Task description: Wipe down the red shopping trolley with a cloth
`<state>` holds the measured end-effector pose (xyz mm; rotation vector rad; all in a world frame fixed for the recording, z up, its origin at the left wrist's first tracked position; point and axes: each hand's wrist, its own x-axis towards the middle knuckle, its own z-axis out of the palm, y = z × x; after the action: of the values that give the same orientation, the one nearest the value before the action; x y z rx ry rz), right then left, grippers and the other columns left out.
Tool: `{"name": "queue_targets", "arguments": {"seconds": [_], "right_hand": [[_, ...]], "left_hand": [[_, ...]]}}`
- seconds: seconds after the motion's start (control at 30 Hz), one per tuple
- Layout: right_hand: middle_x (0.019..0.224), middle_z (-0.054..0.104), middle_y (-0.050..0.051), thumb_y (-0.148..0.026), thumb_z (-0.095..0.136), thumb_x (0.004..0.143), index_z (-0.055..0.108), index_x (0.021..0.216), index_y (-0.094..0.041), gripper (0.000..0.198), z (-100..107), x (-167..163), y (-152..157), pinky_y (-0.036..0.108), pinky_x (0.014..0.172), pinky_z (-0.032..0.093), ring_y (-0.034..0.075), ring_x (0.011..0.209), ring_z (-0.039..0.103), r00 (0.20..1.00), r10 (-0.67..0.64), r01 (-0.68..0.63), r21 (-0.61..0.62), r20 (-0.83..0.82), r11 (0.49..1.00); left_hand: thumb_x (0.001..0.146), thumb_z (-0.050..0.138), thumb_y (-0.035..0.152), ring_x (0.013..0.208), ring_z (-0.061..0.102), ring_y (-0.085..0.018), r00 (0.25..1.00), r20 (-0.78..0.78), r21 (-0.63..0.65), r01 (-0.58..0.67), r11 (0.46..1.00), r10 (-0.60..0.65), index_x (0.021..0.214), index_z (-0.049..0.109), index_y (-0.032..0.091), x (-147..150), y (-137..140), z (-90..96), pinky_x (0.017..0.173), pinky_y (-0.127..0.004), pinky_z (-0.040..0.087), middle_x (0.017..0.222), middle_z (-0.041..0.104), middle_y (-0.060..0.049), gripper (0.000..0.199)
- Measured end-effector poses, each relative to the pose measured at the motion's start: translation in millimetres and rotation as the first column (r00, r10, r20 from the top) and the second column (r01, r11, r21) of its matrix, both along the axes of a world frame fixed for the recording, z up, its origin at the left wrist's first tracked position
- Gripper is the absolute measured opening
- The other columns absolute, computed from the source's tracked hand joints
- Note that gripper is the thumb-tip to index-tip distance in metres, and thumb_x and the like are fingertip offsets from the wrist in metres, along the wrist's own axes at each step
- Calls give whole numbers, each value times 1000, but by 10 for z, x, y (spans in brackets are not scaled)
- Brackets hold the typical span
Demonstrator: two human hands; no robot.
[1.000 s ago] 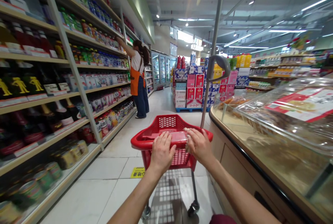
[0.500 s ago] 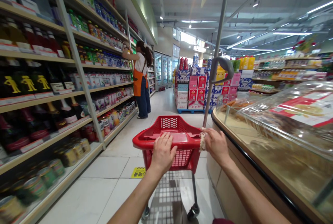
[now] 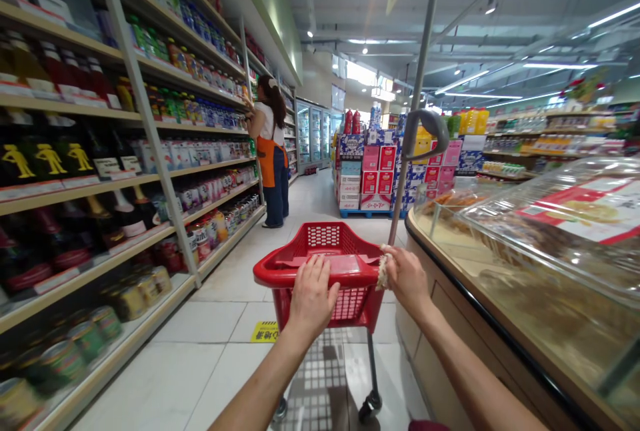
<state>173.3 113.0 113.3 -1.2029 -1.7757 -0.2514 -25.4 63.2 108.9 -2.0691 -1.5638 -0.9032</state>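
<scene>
A red plastic shopping cart (image 3: 370, 304) with a mesh basket stands in front of me on the tiled floor. My left hand (image 3: 313, 294) lies over the middle of its handle (image 3: 273, 273), fingers across the top and thumb on the near side. At the handle's right end, my right hand (image 3: 407, 277) is closed on a crumpled whitish cloth (image 3: 383, 269), which touches the red plastic. The fingertips of that hand are partly hidden. Just behind it rises a thin grey pole (image 3: 403, 184) with a curved grey grip (image 3: 430, 132).
Shelves (image 3: 150, 117) of bottles and cans line the left side. A person in an orange apron (image 3: 273, 161) stands there, facing them. To the right is a glass-edged counter (image 3: 433, 237) with packaged food (image 3: 565, 211). Stacked cartons (image 3: 377, 177) stand ahead on a blue pallet.
My right hand and the cloth have shifted slightly left along the handle's end. My left hand stays in place. The person at the shelves has lowered their raised arms.
</scene>
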Motion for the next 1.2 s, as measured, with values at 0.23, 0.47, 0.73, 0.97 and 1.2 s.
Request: {"name": "queue_targets", "arguments": {"seconds": [0.23, 0.47, 0.73, 0.97, 1.2], "right_hand": [[111, 59, 8, -19, 40, 81, 55, 108, -19, 30, 14, -502, -88, 41, 95, 33, 20, 108, 49, 980, 178, -185, 67, 91, 980], [103, 62, 11, -19, 38, 81, 59, 101, -13, 29, 50, -423, -4, 43, 92, 36, 23, 102, 53, 998, 39, -39, -9, 46, 999], [109, 60, 8, -18, 38, 83, 57, 106, -16, 30, 108, -698, -76, 41, 93, 37, 21, 107, 50, 968, 208, -215, 35, 142, 976], [112, 58, 9, -17, 40, 81, 59, 102, -16, 28, 92, -849, -157, 40, 95, 34, 23, 113, 45, 971, 189, -199, 59, 145, 978], [101, 64, 9, -18, 40, 81, 61, 96, -16, 26, 97, -536, -28, 42, 90, 38, 21, 97, 56, 987, 120, -124, 23, 108, 992]], "left_hand": [[77, 46, 27, 117, 41, -25, 998, -21, -20, 63, 998, -63, 114, 49, 11, -75, 4, 5, 98, -44, 34, 124, 49, -14, 40], [77, 46, 33, 116, 42, -27, 999, 37, 31, -41, 999, 40, 117, 45, 7, -275, -14, -76, 98, -47, 32, 122, 50, -16, 48], [76, 47, 28, 116, 42, -26, 999, -29, 25, -16, 1000, 17, 118, 44, 8, -351, -51, -69, 99, -49, 28, 123, 49, -15, 47], [74, 47, 26, 116, 42, -26, 1000, -2, 37, -11, 999, 11, 119, 44, 9, -295, -86, -61, 99, -47, 28, 124, 49, -15, 48], [73, 45, 21, 118, 40, -26, 999, -15, 54, -37, 998, 38, 120, 43, 10, -393, -134, -77, 100, -49, 26, 124, 49, -13, 48]]}}
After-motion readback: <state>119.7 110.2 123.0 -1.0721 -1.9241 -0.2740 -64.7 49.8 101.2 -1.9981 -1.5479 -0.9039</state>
